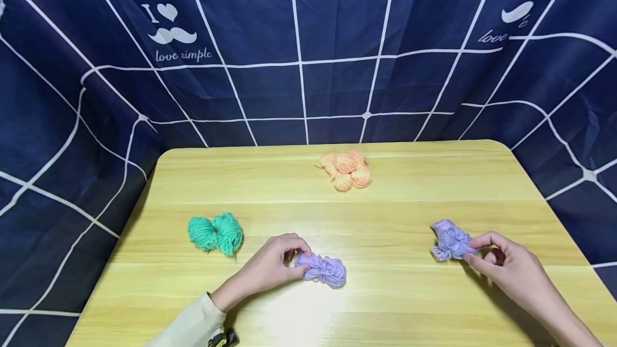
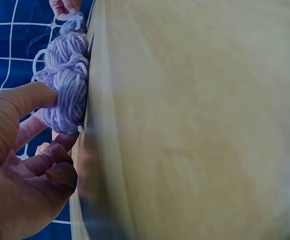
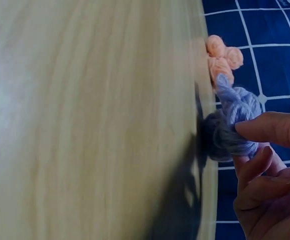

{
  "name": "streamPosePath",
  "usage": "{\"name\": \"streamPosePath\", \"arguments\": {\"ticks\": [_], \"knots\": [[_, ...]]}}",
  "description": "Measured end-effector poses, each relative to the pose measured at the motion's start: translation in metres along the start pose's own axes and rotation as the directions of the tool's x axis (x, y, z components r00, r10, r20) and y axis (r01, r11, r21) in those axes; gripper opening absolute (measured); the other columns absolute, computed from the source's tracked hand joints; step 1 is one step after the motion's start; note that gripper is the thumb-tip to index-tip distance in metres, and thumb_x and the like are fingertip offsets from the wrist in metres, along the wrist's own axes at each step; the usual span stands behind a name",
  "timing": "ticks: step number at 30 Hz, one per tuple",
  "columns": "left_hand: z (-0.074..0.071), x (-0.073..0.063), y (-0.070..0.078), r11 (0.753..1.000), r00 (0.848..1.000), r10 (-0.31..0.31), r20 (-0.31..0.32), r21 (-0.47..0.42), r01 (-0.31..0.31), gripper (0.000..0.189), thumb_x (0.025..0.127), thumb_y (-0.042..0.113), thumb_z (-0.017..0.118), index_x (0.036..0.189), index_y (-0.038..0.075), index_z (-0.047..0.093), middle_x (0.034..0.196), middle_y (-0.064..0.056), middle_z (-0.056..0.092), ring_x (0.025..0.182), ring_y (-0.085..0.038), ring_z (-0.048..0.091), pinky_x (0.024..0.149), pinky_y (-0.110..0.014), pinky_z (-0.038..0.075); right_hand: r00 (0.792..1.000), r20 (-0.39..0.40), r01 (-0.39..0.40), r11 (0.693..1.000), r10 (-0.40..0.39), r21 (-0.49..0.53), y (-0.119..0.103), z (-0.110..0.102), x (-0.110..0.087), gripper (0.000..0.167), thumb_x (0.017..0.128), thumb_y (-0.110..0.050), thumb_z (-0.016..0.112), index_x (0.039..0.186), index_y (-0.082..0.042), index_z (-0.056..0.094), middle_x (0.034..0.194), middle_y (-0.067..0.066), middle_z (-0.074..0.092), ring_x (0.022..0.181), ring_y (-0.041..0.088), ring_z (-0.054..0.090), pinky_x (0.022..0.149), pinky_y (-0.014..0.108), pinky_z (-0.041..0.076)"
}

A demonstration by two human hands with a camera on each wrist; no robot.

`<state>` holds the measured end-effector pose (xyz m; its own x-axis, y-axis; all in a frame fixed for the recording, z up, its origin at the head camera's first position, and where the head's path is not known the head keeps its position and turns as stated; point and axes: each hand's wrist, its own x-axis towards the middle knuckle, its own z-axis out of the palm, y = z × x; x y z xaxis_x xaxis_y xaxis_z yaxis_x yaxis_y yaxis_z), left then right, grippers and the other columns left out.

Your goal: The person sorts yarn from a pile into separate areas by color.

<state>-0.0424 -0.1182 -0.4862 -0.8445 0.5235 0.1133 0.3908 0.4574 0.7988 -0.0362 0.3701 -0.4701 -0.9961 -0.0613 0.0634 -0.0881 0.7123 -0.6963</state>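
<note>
Near the front middle of the table, my left hand (image 1: 279, 262) pinches the left end of a lilac yarn bundle (image 1: 328, 271), tied at its waist. The left wrist view shows the thumb on one side of this bundle (image 2: 67, 85) and fingers beneath its end. Over on the right, my right hand (image 1: 511, 264) pinches a second lilac yarn bundle (image 1: 450, 240) by its right end. In the right wrist view the thumb presses on that bundle (image 3: 235, 120), which hangs close over the wood with its shadow beside it.
A green yarn bundle (image 1: 216, 233) lies to the left of my left hand. Several small peach yarn balls (image 1: 346, 170) sit clustered at the back of the wooden table (image 1: 385, 304). Dark blue cloth with white lines (image 1: 337, 90) hangs around the back and sides.
</note>
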Motion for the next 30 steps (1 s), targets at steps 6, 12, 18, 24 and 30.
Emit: {"name": "streamPosePath", "arguments": {"ticks": [6,12,18,24,30], "knots": [[0.0,0.0,-0.001,1.0,1.0,-0.003,-0.003,0.002,0.003,0.02,0.087,0.008,0.089,0.101,0.018,0.078,0.087,0.013,0.064,0.073,-0.008,0.053,0.066,-0.024,0.047,1.0,0.007,0.001,0.999,-0.001,-0.041,0.004,0.001,-0.001,0.021,0.093,-0.009,0.086,0.107,-0.014,0.071,0.066,-0.006,0.052,0.057,0.01,0.048,0.054,0.031,0.035],[0.0,0.0,0.002,1.0,1.0,-0.023,0.0,-0.006,0.023,0.019,0.088,0.008,0.088,0.1,0.017,0.077,0.083,0.01,0.062,0.072,-0.007,0.052,0.065,-0.024,0.047,1.0,0.016,0.003,1.0,-0.003,-0.029,0.006,0.002,-0.002,0.023,0.091,-0.007,0.087,0.105,-0.013,0.07,0.069,-0.006,0.053,0.06,0.009,0.048,0.055,0.03,0.034],[0.001,0.001,0.005,0.997,0.997,-0.081,-0.004,0.007,0.081,0.019,0.088,0.007,0.086,0.098,0.017,0.074,0.075,0.006,0.059,0.067,-0.005,0.049,0.061,-0.024,0.044,0.999,0.044,-0.022,0.999,0.024,-0.039,0.008,0.002,-0.002,0.023,0.092,-0.011,0.086,0.107,-0.012,0.069,0.071,-0.005,0.056,0.062,0.01,0.05,0.058,0.029,0.035],[0.001,0.001,0.006,0.995,0.995,-0.096,-0.001,0.008,0.096,0.019,0.088,0.007,0.085,0.097,0.019,0.073,0.074,0.006,0.058,0.066,-0.004,0.047,0.06,-0.024,0.043,0.996,0.079,-0.048,0.999,0.047,0.012,0.011,0.003,-0.002,0.023,0.095,-0.014,0.085,0.11,-0.01,0.068,0.071,-0.004,0.058,0.061,0.011,0.052,0.058,0.03,0.037],[0.002,0.001,0.006,0.995,0.995,-0.099,0.003,0.002,0.099,0.019,0.088,0.007,0.085,0.097,0.019,0.073,0.074,0.007,0.057,0.066,-0.003,0.047,0.06,-0.024,0.043,0.995,0.084,-0.063,0.995,0.057,0.075,0.012,0.004,-0.001,0.019,0.098,-0.014,0.083,0.11,-0.008,0.069,0.069,-0.002,0.059,0.059,0.011,0.05,0.054,0.034,0.036]]}}
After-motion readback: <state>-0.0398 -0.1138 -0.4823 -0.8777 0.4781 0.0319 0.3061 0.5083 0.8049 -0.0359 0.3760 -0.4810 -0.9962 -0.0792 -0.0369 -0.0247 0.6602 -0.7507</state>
